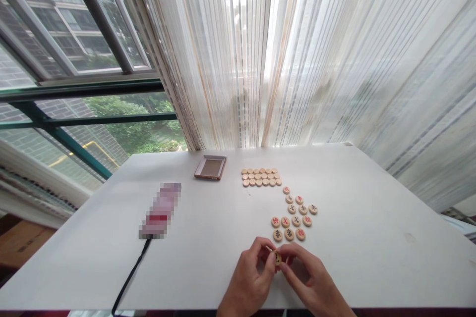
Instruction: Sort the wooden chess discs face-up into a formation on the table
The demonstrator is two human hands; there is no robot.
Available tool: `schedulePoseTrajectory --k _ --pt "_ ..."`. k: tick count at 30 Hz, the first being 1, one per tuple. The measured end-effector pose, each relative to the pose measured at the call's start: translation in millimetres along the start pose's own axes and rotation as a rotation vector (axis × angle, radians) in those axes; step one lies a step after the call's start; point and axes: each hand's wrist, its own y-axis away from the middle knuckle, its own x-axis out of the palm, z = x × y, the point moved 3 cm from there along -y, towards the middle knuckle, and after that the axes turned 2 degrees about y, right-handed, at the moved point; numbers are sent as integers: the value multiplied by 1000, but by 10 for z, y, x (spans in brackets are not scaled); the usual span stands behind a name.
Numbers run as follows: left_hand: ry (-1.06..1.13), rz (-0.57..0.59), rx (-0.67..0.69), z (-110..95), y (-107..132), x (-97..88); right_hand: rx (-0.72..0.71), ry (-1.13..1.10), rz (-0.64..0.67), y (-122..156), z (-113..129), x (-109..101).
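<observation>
My left hand (253, 272) and my right hand (307, 272) meet near the front edge of the white table (197, 267). Between their fingertips they pinch one round wooden Chinese chess piece (277, 257), tilted, with dark marking on its face. Just beyond my fingers lie several pieces with characters up, some red like this piece (300, 234), others black like this one (277, 235). They form loose rows that trail away up the table. Farther back, blank-looking pieces (262, 177) stand in three neat rows.
An open shallow box (223, 168) sits at the back of the table. To the left lies a pixelated pink object (159, 210) with a black cord (132, 272) running to the front edge. Striped sheer curtains (316, 59) hang behind, beside a window (85, 39).
</observation>
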Motion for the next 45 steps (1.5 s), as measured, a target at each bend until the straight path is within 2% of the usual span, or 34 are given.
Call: schedulePoseTrajectory --k 8,15,21,30,37,45 --pt "1 -8 -24 33 -3 6 4 -5 8 -11 12 6" --pt "0 3 16 -7 4 4 -4 -7 -10 -4 2 -3" --pt "26 -22 -39 -3 2 1 -1 -8 8 -30 64 -18" --pt "-32 -12 26 -86 21 -15 19 -24 -45 -18 40 -25" --pt "-35 -49 -33 -13 -1 1 32 -24 -3 -37 84 -24" --pt "-31 -27 6 -58 15 -18 31 -37 -47 -33 4 -19"
